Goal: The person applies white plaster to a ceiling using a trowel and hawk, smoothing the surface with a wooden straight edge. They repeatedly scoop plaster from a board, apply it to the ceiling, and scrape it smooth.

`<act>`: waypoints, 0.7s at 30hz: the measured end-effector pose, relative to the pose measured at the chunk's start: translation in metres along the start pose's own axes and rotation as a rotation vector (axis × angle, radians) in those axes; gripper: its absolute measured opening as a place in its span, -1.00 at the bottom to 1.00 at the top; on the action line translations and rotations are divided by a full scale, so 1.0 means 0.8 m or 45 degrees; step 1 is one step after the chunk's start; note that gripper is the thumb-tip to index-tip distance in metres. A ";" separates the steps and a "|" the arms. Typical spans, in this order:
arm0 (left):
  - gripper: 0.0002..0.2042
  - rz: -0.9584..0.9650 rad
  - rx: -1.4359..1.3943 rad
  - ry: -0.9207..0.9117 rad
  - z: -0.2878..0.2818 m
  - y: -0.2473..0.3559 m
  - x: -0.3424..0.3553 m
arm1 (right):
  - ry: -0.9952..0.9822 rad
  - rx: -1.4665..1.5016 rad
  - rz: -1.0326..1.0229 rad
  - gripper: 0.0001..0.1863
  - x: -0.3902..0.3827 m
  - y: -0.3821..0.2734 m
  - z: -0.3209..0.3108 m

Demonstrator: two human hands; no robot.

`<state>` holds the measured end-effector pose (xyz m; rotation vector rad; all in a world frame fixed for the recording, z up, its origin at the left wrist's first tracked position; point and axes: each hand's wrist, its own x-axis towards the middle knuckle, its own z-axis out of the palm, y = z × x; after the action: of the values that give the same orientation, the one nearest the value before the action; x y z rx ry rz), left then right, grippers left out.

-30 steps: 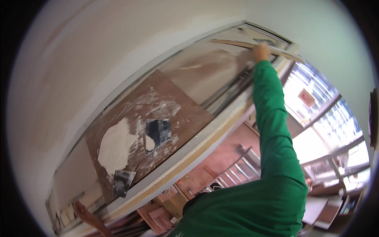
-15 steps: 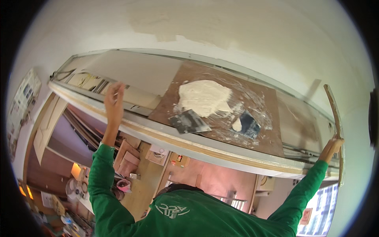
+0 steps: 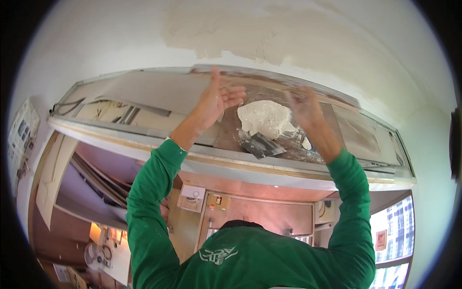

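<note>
My left hand (image 3: 219, 98) is raised over the ledge, fingers stretched out and thumb up, with nothing in it. My right hand (image 3: 308, 111) is blurred by motion above the right part of a brown board (image 3: 228, 135); how its fingers are set is unclear. Behind both hands a long narrow strip (image 3: 274, 79), also blurred, lies along the wall side of the ledge. Whether either hand touches it cannot be made out. On the board sits a flat heap of white paste (image 3: 264, 118), with a dark flat scraper (image 3: 262, 146) at its near edge. A small white dab (image 3: 306, 143) shows beside my right wrist.
The board rests on a long ledge (image 3: 144, 139) with a raised front edge. Loose cables (image 3: 67, 107) and metal profiles (image 3: 127, 115) lie at its left. Behind rises a wall (image 3: 231, 33) with a beige patch. Far below are a fan (image 3: 96, 255) and boxes (image 3: 191, 197).
My right hand has come in from the far right, and the strip it held upright now lies lengthwise at the wall. My left hand has moved right and its fingers have spread.
</note>
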<state>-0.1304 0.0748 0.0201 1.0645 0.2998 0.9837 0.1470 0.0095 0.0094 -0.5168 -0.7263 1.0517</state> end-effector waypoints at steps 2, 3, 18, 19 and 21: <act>-0.26 0.204 -0.051 0.339 -0.052 0.007 0.023 | 0.028 -0.002 0.148 -0.68 0.013 0.038 0.060; -0.27 0.233 -0.104 0.401 -0.085 0.016 0.033 | 0.003 0.034 0.253 -0.68 0.017 0.045 0.081; -0.65 0.349 -0.101 0.826 -0.350 0.082 0.144 | 0.382 -0.494 0.481 -0.76 0.197 0.073 -0.003; -0.66 0.357 -0.127 0.901 -0.376 0.088 0.161 | 0.391 -0.515 0.468 -0.75 0.213 0.081 0.000; -0.67 0.359 -0.113 0.947 -0.394 0.098 0.187 | 0.454 -0.509 0.436 -0.73 0.235 0.082 -0.010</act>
<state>-0.2886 0.3911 -0.0350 0.6311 0.7149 1.6187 0.1714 0.2076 0.0125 -1.1742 -0.5384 1.0921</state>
